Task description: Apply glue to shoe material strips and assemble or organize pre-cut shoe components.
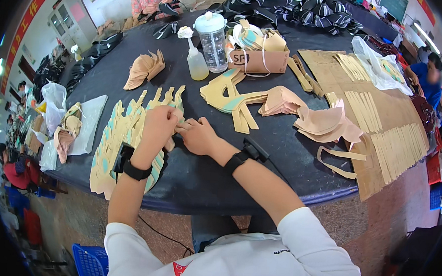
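Observation:
My left hand [160, 126] is closed in a pinch over the right edge of a spread of overlapping pale-yellow cut pieces [113, 153] with teal patches. My right hand [199, 136] is closed too, its fingertips meeting the left hand's. Between and below the fingers shows a bit of a tan cut piece [170, 144]; the hands cover most of it. Beyond my hands lies a stack of curved yellow-and-teal pieces [228, 103]. Beside that stack are folded pinkish pieces [281, 101] and a larger pinkish pile [329, 124].
A squeeze bottle [198, 64], a lidded clear cup [214, 48] and a cardboard box [259, 61] stand at the back. Tan strips cover the cardboard sheet [387, 108] at right. Plastic bags [54, 107] lie left. Across the table sits another person [156, 2] near black-and-white pieces [312, 11].

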The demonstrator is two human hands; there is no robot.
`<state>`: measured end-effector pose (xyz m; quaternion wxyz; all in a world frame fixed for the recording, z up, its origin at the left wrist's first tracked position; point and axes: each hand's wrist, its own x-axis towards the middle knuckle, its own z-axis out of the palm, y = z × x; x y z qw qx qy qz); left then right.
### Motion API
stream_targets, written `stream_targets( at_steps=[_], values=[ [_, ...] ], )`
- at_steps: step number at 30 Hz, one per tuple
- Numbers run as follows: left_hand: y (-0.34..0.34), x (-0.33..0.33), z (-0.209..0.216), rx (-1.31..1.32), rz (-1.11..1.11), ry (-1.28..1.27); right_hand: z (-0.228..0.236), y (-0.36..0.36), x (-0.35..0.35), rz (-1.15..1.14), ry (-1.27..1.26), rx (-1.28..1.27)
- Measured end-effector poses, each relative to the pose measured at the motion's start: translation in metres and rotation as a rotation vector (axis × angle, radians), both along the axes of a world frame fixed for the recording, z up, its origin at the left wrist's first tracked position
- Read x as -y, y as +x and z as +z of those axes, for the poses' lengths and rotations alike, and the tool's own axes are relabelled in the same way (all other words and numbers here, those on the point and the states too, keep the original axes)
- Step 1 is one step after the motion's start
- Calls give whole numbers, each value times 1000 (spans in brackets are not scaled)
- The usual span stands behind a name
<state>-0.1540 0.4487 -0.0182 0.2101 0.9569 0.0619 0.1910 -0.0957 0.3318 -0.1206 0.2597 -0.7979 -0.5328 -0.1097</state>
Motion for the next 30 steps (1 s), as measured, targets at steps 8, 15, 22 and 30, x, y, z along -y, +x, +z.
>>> stream_targets(
  at_steps=[8,15,22,30],
  values=[
    [-30,52,68,76,-184,-853,-3,7,10,366,503,-896],
    [-52,80,51,155,-242,-1030,79,-3,158,964,754,-2207],
    [-100,127,-23,-167,-48,-795,92,-43,247,-309,635,-2038],
    [-119,144,-36,-19,87,44,69,-65,311,-1025,-95,320]
  ],
)
